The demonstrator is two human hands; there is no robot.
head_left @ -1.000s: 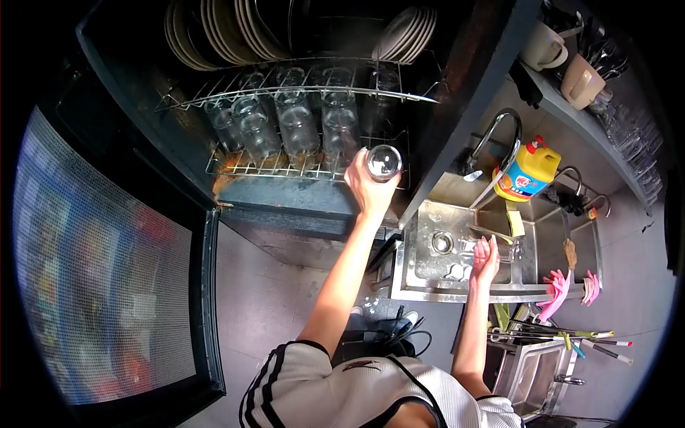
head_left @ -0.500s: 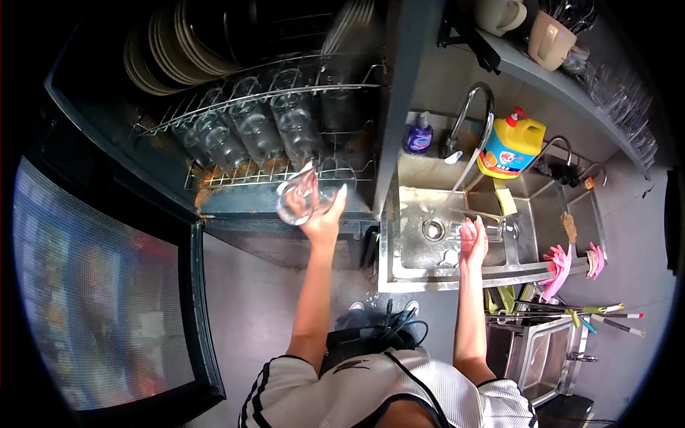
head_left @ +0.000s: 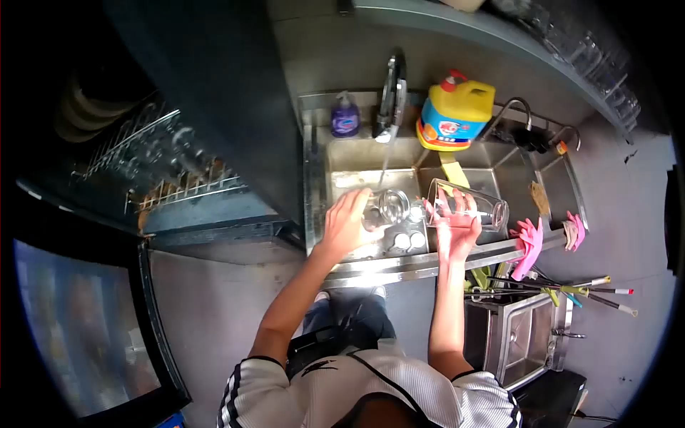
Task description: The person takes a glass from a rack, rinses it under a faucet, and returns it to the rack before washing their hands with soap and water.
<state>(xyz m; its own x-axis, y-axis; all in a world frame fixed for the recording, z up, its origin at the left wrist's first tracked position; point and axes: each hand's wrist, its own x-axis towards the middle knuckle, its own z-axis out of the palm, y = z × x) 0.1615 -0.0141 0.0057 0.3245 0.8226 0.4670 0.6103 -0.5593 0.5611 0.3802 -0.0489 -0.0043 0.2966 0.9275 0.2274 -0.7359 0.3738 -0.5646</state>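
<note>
My left hand (head_left: 344, 222) is wrapped round the side of a clear glass (head_left: 392, 207), tipped on its side above the left basin of the steel sink (head_left: 357, 269). A thin stream of water falls from the tap (head_left: 391, 100) just behind this glass. My right hand (head_left: 457, 232) grips a taller clear glass (head_left: 488, 211) from below. That one lies nearly level, its wide end facing the first glass, over the divider and the middle basin. A small gap separates the two glasses. Behind the taller glass is a yellow sponge or cloth (head_left: 454, 171).
A purple soap bottle (head_left: 345, 118) and a yellow detergent jug (head_left: 457, 114) stand along the sink's back. Pink gloves (head_left: 528, 246) hang over the front edge. To the left is an open cabinet with a wire rack (head_left: 182, 196) of glasses. A shelf (head_left: 492, 39) juts out above.
My left hand has moved right, from the cabinet's rack to above the left basin, with a glass in it. My right hand stays over the sink with its glass. The view has swung right.
</note>
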